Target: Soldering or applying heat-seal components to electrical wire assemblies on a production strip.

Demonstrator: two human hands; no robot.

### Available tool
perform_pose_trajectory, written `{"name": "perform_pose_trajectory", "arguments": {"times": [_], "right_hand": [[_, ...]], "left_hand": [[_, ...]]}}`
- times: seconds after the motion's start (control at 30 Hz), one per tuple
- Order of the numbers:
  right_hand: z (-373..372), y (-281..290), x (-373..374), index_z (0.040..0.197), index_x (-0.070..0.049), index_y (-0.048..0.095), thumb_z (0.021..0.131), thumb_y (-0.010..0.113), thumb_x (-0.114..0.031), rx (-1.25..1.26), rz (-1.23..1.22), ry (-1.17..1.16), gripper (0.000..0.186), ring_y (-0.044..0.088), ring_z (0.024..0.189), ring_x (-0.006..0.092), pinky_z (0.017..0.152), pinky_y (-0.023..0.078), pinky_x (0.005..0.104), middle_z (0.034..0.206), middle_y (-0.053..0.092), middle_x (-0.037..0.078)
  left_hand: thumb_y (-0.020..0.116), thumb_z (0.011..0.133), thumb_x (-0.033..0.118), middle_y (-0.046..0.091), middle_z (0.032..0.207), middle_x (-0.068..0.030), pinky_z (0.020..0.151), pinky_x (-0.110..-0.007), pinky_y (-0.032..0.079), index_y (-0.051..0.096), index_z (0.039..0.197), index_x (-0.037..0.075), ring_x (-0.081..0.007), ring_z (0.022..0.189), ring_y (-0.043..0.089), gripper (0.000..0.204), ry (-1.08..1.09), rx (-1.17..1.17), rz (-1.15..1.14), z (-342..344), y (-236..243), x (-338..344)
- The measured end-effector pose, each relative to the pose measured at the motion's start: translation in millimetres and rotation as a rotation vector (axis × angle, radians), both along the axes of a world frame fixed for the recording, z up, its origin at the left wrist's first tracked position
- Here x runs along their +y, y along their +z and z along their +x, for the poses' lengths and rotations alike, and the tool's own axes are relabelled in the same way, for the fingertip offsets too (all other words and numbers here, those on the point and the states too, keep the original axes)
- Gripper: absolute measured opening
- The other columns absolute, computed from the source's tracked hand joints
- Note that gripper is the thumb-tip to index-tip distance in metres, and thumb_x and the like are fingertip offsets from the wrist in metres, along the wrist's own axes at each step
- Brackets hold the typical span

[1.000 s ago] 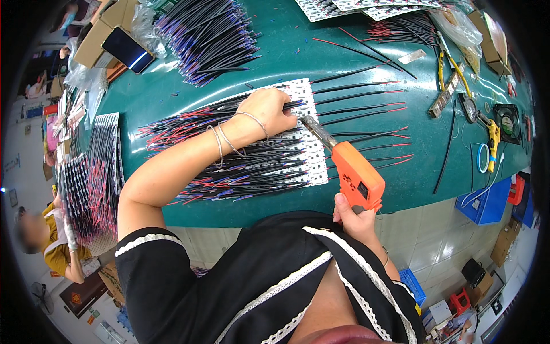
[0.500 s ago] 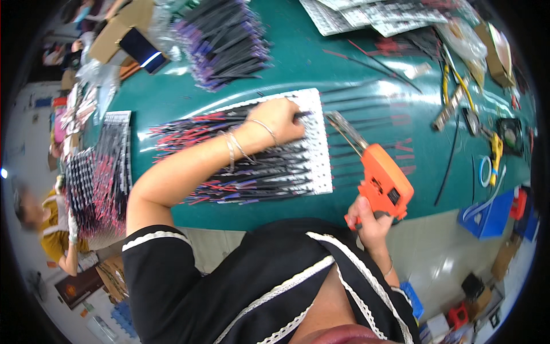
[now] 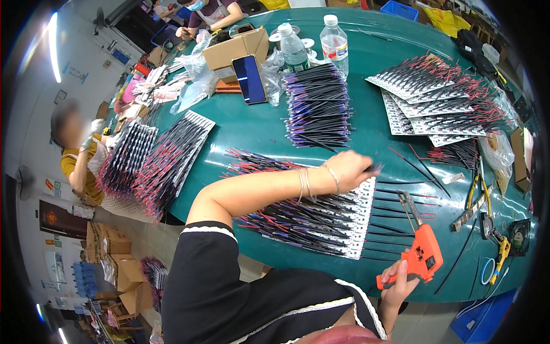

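Observation:
My left hand (image 3: 348, 172) is closed above the far right corner of a white perforated board (image 3: 361, 223). A small dark piece sticks out at its fingertips, too blurred to name. Rows of black wires (image 3: 303, 221) with red and purple ends lie across this board. More thin black wires (image 3: 389, 234) stick out past its right edge. Lower right, my right hand (image 3: 399, 284) is wrapped round the handle of an orange soldering gun (image 3: 425, 252). Its metal tip (image 3: 408, 200) points away from me, over the wires at the board's right side.
Bundled black wires (image 3: 318, 106), two plastic bottles (image 3: 334, 46) and a phone (image 3: 249, 80) are beyond the board. Stacked wired boards (image 3: 429, 103) lie far right, pliers (image 3: 480, 192) nearer. More wired boards (image 3: 177, 155) are at left, beside a person in yellow (image 3: 80, 166).
The view has tilted up, showing more of the far table. My left hand has moved to the board's far right corner. The soldering gun stays in my right hand.

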State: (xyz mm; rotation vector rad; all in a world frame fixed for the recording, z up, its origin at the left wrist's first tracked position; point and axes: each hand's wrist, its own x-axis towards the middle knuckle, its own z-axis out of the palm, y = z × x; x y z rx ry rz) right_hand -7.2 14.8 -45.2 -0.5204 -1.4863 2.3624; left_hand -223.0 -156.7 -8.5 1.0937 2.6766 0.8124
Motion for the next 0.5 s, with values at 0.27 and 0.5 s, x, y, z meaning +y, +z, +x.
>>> {"name": "perform_pose_trajectory", "arguments": {"times": [0.27,0.5], "right_hand": [[1.3,6.5,6.2,0.109,0.004,0.038,0.085,0.045,-0.011,0.027,0.030,-0.029,0.029,0.037,0.038,0.0091,0.036,0.034,0.0218,0.056,0.040,0.003],[8.8,9.4,14.7,0.110,0.009,0.035,0.084,0.043,-0.007,0.048,0.014,-0.086,0.031,0.039,0.040,0.0094,0.038,0.036,0.0226,0.056,0.042,0.004]], "left_hand": [[0.049,0.085,0.022,0.051,0.053,-0.0071,0.047,-0.028,0.038,0.056,0.076,0.001,-0.0146,0.048,0.050,0.023,0.034,0.106,0.739,-53.1,45.4,68.1],[0.062,0.076,0.022,0.056,0.060,-0.0099,0.050,-0.027,0.040,0.054,0.074,0.000,-0.0143,0.051,0.048,0.024,0.250,0.061,0.692,-66.6,-33.2,89.8]]}}
